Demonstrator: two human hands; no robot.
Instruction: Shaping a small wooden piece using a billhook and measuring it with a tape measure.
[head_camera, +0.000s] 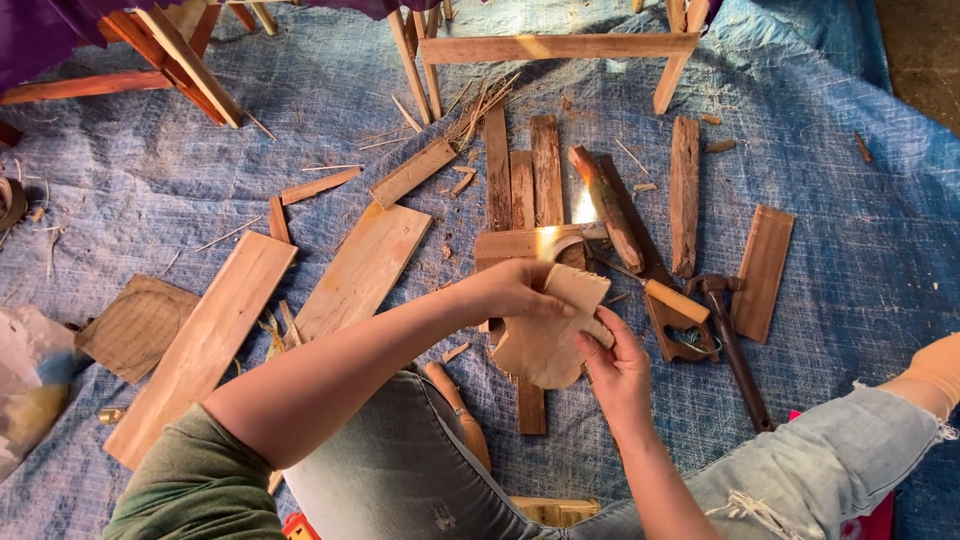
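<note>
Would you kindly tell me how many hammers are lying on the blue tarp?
1: the hammer lies right of the right hand, beside a wooden slat. Others may be hidden under the wood.

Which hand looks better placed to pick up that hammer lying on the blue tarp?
The right hand, probably. The dark-headed hammer with the long handle lies just to its right on the blue tarp, while the left hand grips the rounded flat wooden piece farther away.
</note>
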